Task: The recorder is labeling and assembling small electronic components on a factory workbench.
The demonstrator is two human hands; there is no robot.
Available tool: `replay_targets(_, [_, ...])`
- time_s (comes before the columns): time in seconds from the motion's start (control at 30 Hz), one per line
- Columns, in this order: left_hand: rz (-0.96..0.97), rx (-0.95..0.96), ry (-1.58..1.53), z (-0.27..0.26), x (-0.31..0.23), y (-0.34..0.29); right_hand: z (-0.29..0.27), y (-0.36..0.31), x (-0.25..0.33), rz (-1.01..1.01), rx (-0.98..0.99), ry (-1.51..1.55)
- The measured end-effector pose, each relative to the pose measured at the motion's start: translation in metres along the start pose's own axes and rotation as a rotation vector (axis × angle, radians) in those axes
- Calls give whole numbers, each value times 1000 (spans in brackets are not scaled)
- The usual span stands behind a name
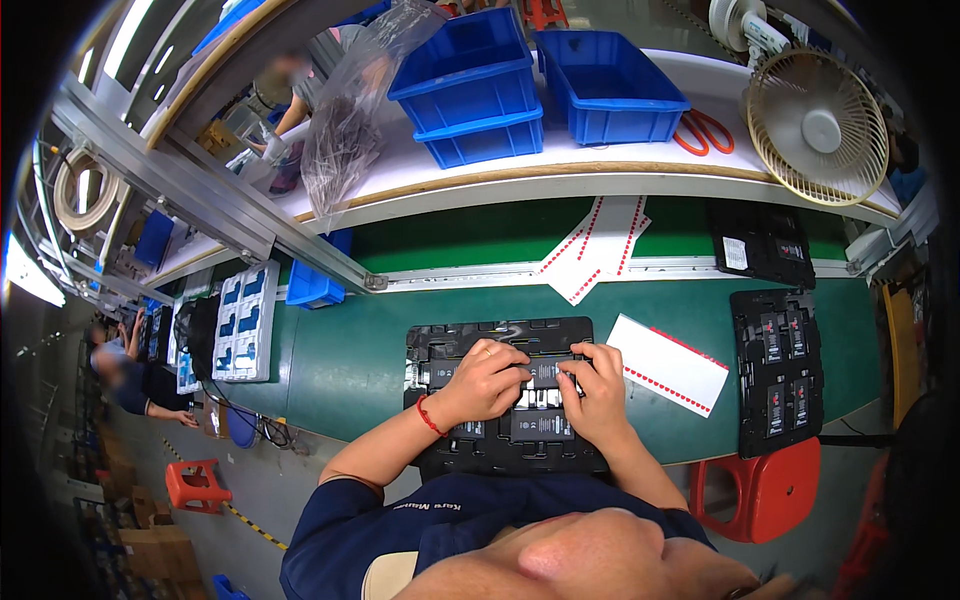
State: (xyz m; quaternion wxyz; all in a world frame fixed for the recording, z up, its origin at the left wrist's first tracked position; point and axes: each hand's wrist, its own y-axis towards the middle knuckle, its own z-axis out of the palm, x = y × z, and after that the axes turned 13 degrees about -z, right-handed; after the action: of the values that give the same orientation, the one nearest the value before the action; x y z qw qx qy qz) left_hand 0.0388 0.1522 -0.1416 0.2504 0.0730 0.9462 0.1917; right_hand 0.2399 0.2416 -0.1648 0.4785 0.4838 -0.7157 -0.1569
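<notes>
In front of me on the green bench lies a black plastic tray (425,345) with moulded pockets, holding several flat black batteries (541,425). My left hand (486,381) has its fingers bent down at the left end of a battery (543,374) in the upper pocket row. At that battery's right end, my right hand (597,388) grips with thumb and fingertips. The battery sits level in the tray between both hands, its ends partly hidden by fingers. Right of my right hand is a white sheet (668,366) with rows of small red tabs.
At the right stands another black tray (778,370) with batteries; a further black tray (762,248) lies behind it. More red-tabbed strips (597,245) lie under the shelf edge (600,183). Above are blue bins (625,120), red-handled scissors (704,132) and a fan (820,130). A white tray (246,320) is left.
</notes>
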Motion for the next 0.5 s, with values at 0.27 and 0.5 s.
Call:
replay_targets(0.27, [-2, -8, -17, 2, 0, -5, -1, -2, 2, 0, -11, -2])
replay_targets(0.5, [17, 0, -11, 0, -1, 0, -2, -2, 0, 4, -3, -4])
